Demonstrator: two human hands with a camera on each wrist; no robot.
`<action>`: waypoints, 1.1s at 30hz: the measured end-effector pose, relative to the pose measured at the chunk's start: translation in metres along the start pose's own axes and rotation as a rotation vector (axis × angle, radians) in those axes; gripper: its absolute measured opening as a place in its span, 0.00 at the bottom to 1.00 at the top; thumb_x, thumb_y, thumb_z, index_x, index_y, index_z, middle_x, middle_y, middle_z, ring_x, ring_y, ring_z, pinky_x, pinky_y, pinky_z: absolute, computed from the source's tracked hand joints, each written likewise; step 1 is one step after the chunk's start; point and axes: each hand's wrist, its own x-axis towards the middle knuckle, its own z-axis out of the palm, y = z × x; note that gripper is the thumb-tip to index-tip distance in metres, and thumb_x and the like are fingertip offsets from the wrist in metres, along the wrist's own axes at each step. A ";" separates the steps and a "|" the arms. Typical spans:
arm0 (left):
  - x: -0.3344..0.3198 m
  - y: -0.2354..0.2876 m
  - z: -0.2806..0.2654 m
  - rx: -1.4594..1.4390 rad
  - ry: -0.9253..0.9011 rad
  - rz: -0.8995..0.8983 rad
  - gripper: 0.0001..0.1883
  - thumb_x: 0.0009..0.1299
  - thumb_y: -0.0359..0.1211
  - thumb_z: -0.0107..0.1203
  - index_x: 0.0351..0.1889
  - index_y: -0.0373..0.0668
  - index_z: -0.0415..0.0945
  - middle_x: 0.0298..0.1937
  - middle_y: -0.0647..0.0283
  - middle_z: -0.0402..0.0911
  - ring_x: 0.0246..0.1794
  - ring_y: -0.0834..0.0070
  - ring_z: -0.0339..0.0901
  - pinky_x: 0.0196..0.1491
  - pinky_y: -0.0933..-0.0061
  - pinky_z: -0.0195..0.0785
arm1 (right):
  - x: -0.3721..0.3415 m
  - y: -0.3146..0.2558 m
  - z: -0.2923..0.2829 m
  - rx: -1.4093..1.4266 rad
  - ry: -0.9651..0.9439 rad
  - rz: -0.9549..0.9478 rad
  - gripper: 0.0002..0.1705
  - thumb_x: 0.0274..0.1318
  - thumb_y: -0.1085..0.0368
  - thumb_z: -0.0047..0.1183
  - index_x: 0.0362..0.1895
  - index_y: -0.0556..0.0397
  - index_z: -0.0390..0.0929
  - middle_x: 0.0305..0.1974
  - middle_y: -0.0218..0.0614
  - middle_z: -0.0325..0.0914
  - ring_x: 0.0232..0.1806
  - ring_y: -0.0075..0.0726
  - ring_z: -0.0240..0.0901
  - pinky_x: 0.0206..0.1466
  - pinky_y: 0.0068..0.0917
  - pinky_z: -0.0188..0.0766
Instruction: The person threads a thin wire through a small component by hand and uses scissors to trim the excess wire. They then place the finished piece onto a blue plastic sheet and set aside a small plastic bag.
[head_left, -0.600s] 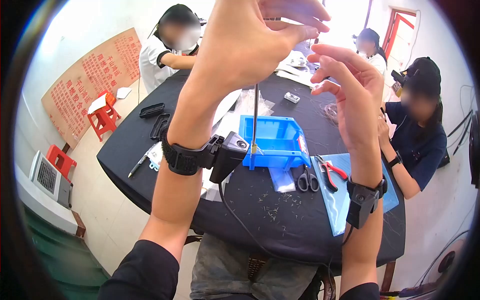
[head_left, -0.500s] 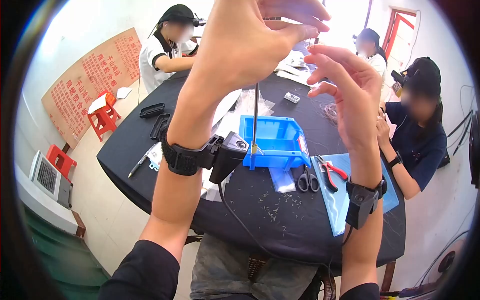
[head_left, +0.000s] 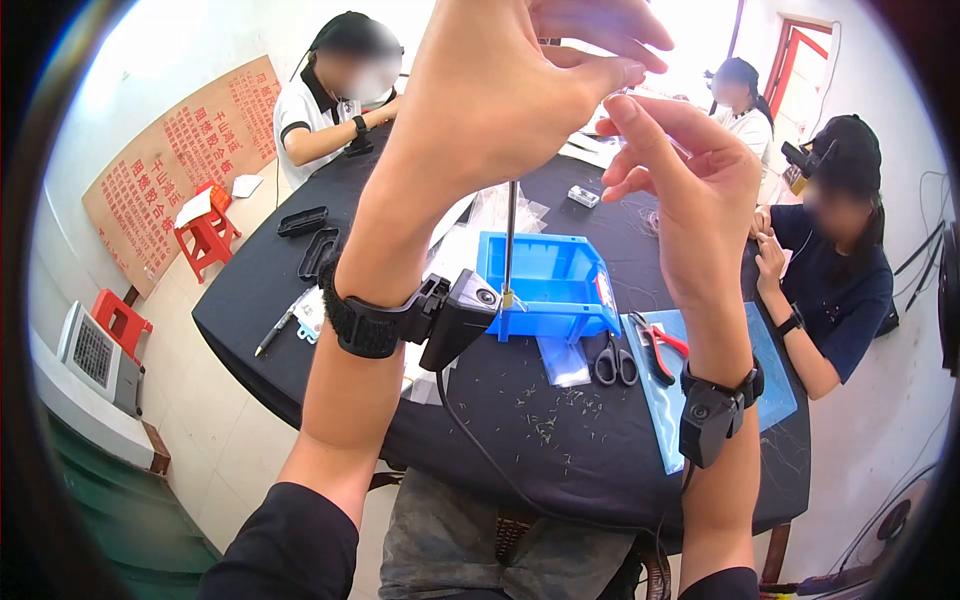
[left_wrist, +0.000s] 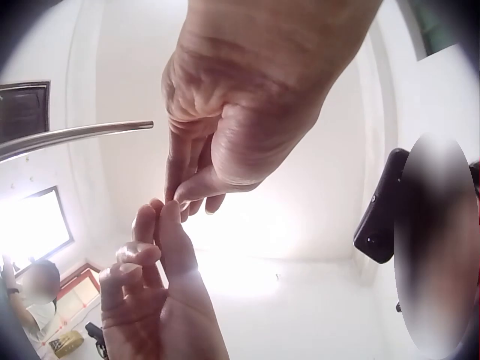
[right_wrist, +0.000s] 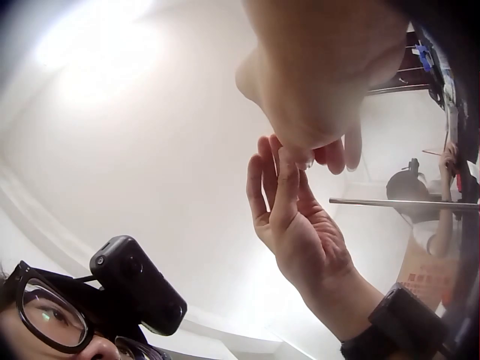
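Both hands are raised above the table with their fingertips close together. My left hand (head_left: 500, 100) brings thumb and forefinger together in a pinch, the other fingers stretched out. Just below it, my right hand (head_left: 705, 190) pinches with thumb and forefinger, its other fingers loosely bent. A thin strand seems to run between the fingertips, but it is so fine that I cannot tell its kind. In the left wrist view the right thumb (left_wrist: 174, 232) reaches up to the left fingertips. A slim metal rod (head_left: 511, 235) rises from the blue bin's near edge, its top hidden behind my left hand.
A blue bin (head_left: 560, 318) stands mid-table. Near it lie scissors (head_left: 615, 362), red-handled pliers (head_left: 660, 352) on a blue sheet (head_left: 655, 420), and small clippings (head_left: 545, 425). Plastic bags (head_left: 510, 205), a pen (head_left: 275, 333) and black cases (head_left: 303, 222) lie about. Other people sit around the table.
My right hand has turned and shifted left, its thumb and forefinger coming together below the left fingertips. My left hand has edged right. The person at back left has moved their arms.
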 end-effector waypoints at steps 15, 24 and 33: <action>-0.002 0.013 -0.013 0.333 -0.087 0.057 0.07 0.68 0.20 0.62 0.42 0.34 0.85 0.39 0.56 0.89 0.42 0.73 0.87 0.52 0.72 0.80 | 0.005 0.003 -0.013 0.167 -0.070 0.131 0.18 0.64 0.56 0.66 0.47 0.59 0.87 0.37 0.42 0.87 0.26 0.25 0.81 0.28 0.21 0.78; 0.000 0.006 -0.018 0.362 -0.137 0.088 0.07 0.65 0.19 0.62 0.40 0.34 0.85 0.37 0.57 0.89 0.38 0.74 0.86 0.48 0.75 0.79 | 0.005 0.002 -0.014 0.215 -0.116 0.142 0.16 0.66 0.56 0.65 0.44 0.57 0.88 0.35 0.40 0.86 0.25 0.24 0.80 0.28 0.21 0.76; 0.000 0.002 -0.023 0.365 -0.240 0.121 0.15 0.63 0.18 0.60 0.47 0.39 0.85 0.40 0.60 0.89 0.39 0.75 0.85 0.46 0.76 0.76 | 0.006 -0.001 -0.019 0.285 -0.191 0.240 0.15 0.64 0.56 0.65 0.42 0.56 0.88 0.31 0.37 0.85 0.23 0.23 0.78 0.28 0.21 0.74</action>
